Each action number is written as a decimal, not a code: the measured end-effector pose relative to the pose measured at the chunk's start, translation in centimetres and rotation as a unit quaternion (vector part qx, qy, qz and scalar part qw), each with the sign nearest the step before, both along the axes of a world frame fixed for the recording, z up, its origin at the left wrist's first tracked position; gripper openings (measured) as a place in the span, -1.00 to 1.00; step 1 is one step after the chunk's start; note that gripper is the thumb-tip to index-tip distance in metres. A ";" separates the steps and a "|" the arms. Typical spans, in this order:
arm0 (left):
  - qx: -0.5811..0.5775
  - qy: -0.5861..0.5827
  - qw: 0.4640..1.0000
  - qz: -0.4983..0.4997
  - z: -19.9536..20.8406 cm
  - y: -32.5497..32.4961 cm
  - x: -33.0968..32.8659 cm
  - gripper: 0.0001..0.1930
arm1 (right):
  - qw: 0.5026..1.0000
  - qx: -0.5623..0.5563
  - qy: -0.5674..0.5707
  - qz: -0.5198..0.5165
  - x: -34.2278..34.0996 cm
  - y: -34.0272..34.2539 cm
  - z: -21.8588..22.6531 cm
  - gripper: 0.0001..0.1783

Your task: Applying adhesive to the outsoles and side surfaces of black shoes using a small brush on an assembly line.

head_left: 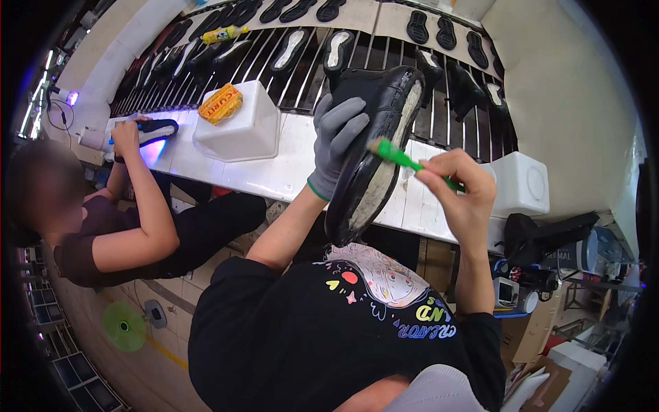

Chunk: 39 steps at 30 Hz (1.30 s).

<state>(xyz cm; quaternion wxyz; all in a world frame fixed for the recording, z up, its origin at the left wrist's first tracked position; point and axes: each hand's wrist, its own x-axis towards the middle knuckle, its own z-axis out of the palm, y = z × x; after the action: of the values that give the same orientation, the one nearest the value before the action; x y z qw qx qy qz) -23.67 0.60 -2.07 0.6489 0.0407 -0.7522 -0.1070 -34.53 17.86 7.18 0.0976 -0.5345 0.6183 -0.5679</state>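
My left hand (336, 143), in a grey glove with a green cuff edge, is closed around a black shoe upper (360, 172). Its underside, with a pale whitish strip down the middle, is turned to the right. Bare and pinching, my right hand (463, 184) grips a green-handled brush (403, 159). The brush's pale bristles reach the edge of the shoe's underside, and whether they press on it I cannot tell. The shoe hangs tilted above the front edge of the white table (295, 165).
An upturned white tub (237, 130) bears an orange packet (220, 104). Behind, a roller conveyor (302, 89) carries several black shoes, below a shelf of soles (446, 33). At left a co-worker (130, 226) holds another shoe (158, 132). Another white tub (522, 184) stands right.
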 end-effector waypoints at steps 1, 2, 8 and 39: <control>0.000 -0.004 1.000 0.000 -0.1 0.0 -0.1 -0.56 | 0.999 0.008 0.036 0.016 0.5 0.5 0.2 -0.87; -0.001 -0.008 1.000 -0.001 -0.1 0.0 -0.2 -0.55 | 0.997 0.029 0.066 0.026 0.9 1.1 0.4 -0.85; 0.003 -0.016 1.000 -0.002 -0.6 0.1 -0.5 -0.50 | 0.989 0.065 0.088 0.101 1.5 1.8 1.1 -0.86; 0.561 0.184 0.791 -0.161 -5.6 -0.6 6.5 -0.39 | 0.761 0.486 0.295 -0.313 -8.4 3.7 -9.8 -0.92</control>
<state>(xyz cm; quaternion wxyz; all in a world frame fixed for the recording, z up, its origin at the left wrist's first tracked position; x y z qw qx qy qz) -17.20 0.00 -7.71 0.6115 0.2558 -0.4216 -0.6188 -42.95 21.51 -2.66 -0.0265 -0.3329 0.9426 -0.0045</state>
